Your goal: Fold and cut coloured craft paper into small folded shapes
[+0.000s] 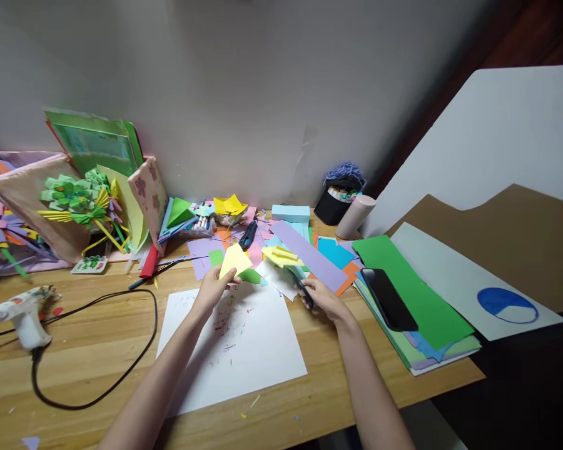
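My left hand (216, 289) pinches a piece of pale yellow paper (236, 260) between thumb and fingers, above the far edge of a white sheet (237, 350). Dark marks and small scraps show on that sheet. My right hand (323, 297) is closed around black-handled scissors (304, 292), their tips pointing away and to the left. Just beyond the tips are folded pale yellow paper pieces (281, 255). A black utility knife (248, 235) lies among coloured scraps behind my left hand. A long lilac paper strip (309, 253) lies beyond my right hand.
At left are a white glue gun (28, 319) with its looping black cord (154, 312) and a box (150, 194) with paper flowers (75, 194). A phone (388, 300) rests on green paper (417, 294) at right. Behind stand a pink cylinder (355, 215) and a black marker holder (331, 203).
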The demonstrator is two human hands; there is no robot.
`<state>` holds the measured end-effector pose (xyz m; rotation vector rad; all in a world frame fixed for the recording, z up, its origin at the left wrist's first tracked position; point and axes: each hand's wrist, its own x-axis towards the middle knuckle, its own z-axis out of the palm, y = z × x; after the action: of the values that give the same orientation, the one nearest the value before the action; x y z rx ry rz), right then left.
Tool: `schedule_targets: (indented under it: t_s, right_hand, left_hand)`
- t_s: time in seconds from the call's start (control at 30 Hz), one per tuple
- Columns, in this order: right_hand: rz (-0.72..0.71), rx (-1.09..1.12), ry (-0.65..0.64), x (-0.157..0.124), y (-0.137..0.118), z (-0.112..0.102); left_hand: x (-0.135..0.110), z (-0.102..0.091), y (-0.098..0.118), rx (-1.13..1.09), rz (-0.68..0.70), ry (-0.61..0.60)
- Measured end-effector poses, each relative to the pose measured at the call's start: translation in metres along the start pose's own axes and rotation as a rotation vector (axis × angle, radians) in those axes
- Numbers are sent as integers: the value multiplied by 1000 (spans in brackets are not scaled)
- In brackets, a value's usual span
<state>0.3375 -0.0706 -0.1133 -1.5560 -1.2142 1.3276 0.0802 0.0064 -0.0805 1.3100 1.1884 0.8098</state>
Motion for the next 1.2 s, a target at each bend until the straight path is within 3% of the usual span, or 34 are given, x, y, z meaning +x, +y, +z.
schedule_targets:
  t_s: [0.1,0.2,0.33,0.47,0.67,1.2]
  right_hand:
    - [94,347,-333,-6,-11,14]
    - [106,557,-601,-13,-16,38]
    - [66,653,-760,-20,-16,70]
    - [15,630,-711,-20,-11,88]
    - [-56,510,-565,-21,-15,92]
    - [-65,393,-529,-22,-17,94]
  left_hand:
    - [2,-5,3,-15,25,51]
    - [3,-8,1,14,100,100]
    - [2,-11,0,108,204,177]
    - [-2,-8,1,134,245,120]
    - [-8,1,0,233,235,-35]
    - [-9,4,-1,261,220,-59]
